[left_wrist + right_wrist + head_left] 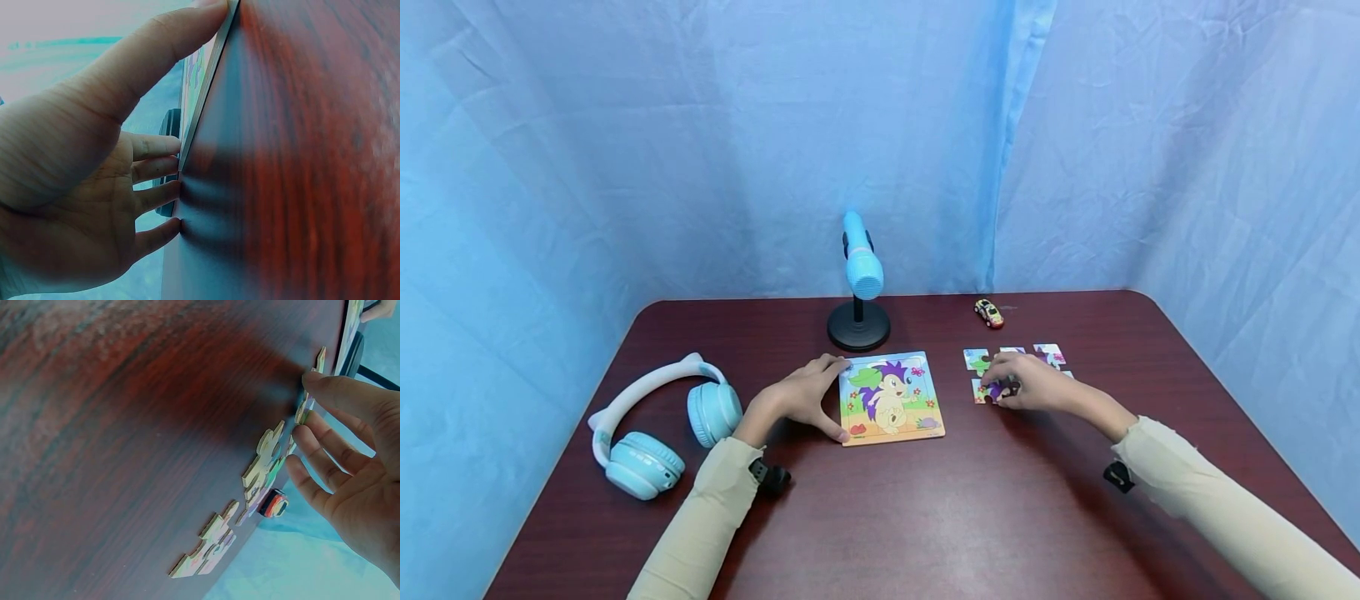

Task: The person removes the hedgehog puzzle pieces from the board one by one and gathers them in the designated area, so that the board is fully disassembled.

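Note:
A square puzzle board with a purple-haired hedgehog picture lies flat at the middle of the table. My left hand rests at its left edge, thumb near the lower corner and fingertips near the upper one. In the left wrist view those fingers are spread and fairly straight. To the right of the board, my right hand pinches a jigsaw piece between thumb and fingers, low at the table. More jigsaw pieces lie around and beneath this hand, some partly hidden by it.
A light-blue microphone stands on a black round base behind the board. Blue-and-white headphones lie left of my left forearm. A small toy car sits behind the pieces. Blue curtains surround the dark red table.

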A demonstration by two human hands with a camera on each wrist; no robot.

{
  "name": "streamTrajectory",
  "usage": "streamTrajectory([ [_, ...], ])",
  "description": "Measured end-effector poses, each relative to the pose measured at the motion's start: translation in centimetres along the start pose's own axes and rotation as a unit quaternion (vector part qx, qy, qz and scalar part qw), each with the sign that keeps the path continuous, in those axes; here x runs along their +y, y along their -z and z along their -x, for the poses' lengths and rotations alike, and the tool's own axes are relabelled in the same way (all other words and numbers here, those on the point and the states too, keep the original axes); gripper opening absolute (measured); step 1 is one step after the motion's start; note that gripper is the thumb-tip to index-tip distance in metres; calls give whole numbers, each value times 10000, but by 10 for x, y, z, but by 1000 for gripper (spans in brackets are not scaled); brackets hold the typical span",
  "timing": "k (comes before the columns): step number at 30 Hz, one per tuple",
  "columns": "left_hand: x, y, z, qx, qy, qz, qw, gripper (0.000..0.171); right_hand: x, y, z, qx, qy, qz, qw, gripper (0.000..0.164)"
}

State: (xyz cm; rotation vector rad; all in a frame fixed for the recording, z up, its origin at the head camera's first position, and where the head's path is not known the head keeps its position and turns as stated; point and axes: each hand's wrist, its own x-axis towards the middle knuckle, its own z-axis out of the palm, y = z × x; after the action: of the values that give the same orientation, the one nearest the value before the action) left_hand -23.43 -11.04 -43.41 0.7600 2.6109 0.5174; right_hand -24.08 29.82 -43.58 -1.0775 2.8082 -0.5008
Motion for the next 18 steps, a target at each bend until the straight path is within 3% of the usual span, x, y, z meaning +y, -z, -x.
streamTrajectory([
  [18, -2, -1, -3, -8, -27, -100, 9999, 120, 1, 0, -1, -64, -7, -76, 10000, 29],
])
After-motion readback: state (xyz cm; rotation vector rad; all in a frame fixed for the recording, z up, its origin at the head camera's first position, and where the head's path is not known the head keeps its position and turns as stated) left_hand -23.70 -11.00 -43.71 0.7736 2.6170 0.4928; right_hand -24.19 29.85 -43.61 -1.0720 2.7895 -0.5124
